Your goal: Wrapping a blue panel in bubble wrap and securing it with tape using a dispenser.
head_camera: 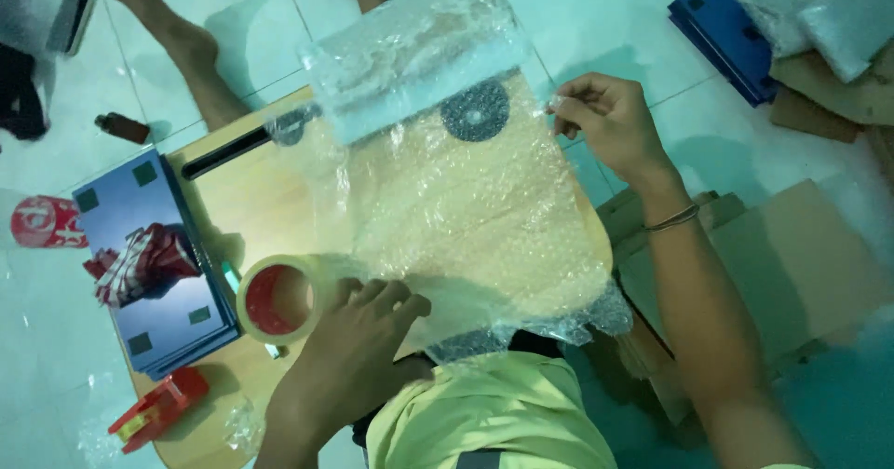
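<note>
Two hands | left [358, 334] flat on bubble wrap [456, 208], right [605, 120] pinching its edge | wooden table [247, 208] | tiled floor [615, 22]

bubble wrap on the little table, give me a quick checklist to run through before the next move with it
1. Bubble wrap spread over the wooden table: ok, though its far end is lifted.
2. Left hand pressing the near edge down: ok.
3. Right hand pinching the far right edge: ok.
4. Tape roll close by the left hand: ok.
5. Red tape dispenser on the table: ok, at the near left corner.
6. Wrap free of tears: cannot tell.
</note>
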